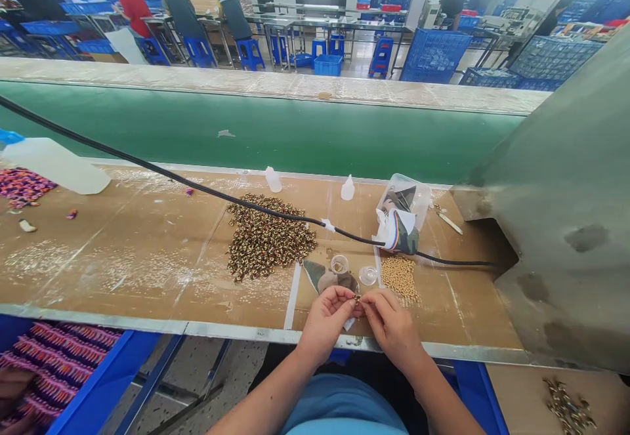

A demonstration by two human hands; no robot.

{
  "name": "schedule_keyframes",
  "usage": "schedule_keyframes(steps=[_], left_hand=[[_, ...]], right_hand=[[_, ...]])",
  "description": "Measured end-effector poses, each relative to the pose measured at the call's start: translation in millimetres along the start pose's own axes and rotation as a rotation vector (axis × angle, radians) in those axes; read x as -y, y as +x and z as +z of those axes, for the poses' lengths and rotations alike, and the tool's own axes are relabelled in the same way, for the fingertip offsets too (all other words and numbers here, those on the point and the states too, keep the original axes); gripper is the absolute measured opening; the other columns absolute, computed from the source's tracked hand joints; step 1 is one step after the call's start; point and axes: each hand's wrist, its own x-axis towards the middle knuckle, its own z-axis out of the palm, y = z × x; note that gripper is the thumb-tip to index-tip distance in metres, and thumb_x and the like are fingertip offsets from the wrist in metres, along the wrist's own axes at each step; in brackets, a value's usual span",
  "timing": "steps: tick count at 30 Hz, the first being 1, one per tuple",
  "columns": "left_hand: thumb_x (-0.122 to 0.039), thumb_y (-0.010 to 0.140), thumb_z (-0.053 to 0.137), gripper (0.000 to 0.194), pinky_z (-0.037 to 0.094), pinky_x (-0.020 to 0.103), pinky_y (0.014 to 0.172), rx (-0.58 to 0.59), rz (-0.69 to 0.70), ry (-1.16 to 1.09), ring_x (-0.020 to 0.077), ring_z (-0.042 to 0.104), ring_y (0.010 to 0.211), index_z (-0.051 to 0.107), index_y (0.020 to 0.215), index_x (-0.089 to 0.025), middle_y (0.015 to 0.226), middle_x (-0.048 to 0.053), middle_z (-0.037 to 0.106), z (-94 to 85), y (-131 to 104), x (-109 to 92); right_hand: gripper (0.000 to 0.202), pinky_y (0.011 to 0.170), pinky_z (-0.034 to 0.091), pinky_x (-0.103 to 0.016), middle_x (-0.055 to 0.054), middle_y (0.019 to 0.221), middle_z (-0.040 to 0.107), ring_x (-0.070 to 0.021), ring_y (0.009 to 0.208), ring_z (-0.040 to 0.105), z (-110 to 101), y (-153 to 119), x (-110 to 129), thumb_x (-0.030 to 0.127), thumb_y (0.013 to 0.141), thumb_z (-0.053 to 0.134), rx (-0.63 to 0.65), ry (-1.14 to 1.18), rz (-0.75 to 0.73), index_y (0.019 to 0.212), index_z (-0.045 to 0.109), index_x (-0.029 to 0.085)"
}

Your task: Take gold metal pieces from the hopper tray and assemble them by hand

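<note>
At the table's front edge, my left hand point(325, 317) pinches a small gold-and-dark piece point(357, 298) between thumb and fingertips. My right hand point(392, 325) meets it from the other side, its fingertips closed at the same piece. The piece is too small to make out its kind. Just beyond the hands lies a brownish cloth point(335, 280), with a small round clear cup point(339, 264) and a clear lid-like dish point(368, 275). A large heap of similar gold-and-dark pieces point(268, 235) spreads to the left. Small tan beads point(399, 277) lie right of the hands.
A black cable point(162, 171) crosses above the table. Two white dropper bottles point(347, 188) stand behind; a clear plastic box point(411, 192) holds cloth. A large metal housing point(566, 225) bounds the right. A green conveyor belt point(295, 126) runs beyond. Several people sit in the background.
</note>
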Motion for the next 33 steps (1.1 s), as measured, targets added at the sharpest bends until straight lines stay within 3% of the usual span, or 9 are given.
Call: schedule_keyframes(steps=[16,24,33], left_hand=[[-0.040,0.056,0.078,0.041,0.050,0.027,0.067,-0.005,-0.012,0.102,0.0132,0.061,0.062,0.053,0.073,-0.013,0.066,0.004,0.062,3.5,0.2,-2.2],[-0.045,0.052,0.080,0.047,0.050,0.025,0.065,-0.009,-0.033,0.058,0.0120,0.060,0.059,0.053,0.072,-0.012,0.064,0.004,0.062,3.4,-1.5,-6.8],[-0.044,0.054,0.079,0.046,0.050,0.026,0.067,0.035,-0.023,0.073,0.0121,0.061,0.060,0.054,0.075,-0.011,0.066,0.004,0.064,-2.1,-1.2,-2.7]], right_hand=[[0.023,0.056,0.046,-0.022,-0.005,0.081,0.055,-0.0123,0.066,0.057,-8.2,4.9,5.1,0.020,0.098,0.030,0.082,-0.134,-0.063,0.091,0.051,0.017],[0.015,0.066,0.048,-0.021,-0.005,0.084,0.055,-0.0123,0.074,0.056,1.8,1.3,5.2,0.017,0.096,0.037,-0.014,0.054,0.027,0.093,0.052,0.018],[0.013,0.066,0.045,-0.021,-0.004,0.083,0.054,-0.0114,0.073,0.053,2.9,0.6,5.1,0.014,0.094,0.040,-0.003,0.111,0.051,0.089,0.052,0.017]])
